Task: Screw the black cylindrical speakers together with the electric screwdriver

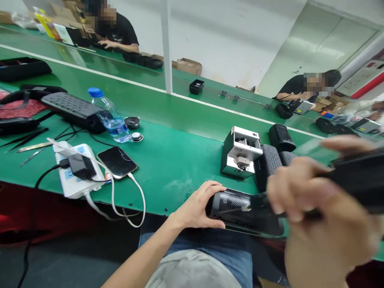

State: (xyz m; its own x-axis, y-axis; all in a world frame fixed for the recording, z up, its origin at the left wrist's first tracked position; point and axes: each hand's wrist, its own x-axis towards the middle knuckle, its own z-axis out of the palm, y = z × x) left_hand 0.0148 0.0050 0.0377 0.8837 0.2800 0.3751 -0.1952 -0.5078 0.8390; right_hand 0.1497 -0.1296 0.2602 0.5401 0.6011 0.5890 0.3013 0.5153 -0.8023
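Note:
My left hand (201, 206) is wrapped round the end of a black speaker housing (231, 216) at the table's front edge. The housing lies on its side, with a perforated metal part showing inside it. On the right, close to the camera, my right hand (315, 196) grips a black electric screwdriver (357, 180), blurred by motion. Its narrow front end points left over the housing, and whether the tip touches is unclear. Just behind the housing stands a silver and black box-shaped device (241, 152) with an open recess.
Dark textured speaker cases (270, 160) stand behind my right hand. To the left are a phone (117, 162), a white power strip (78, 172) with cables, a water bottle (112, 120) and a round speaker driver (132, 122). Co-workers sit across the green table (168, 160).

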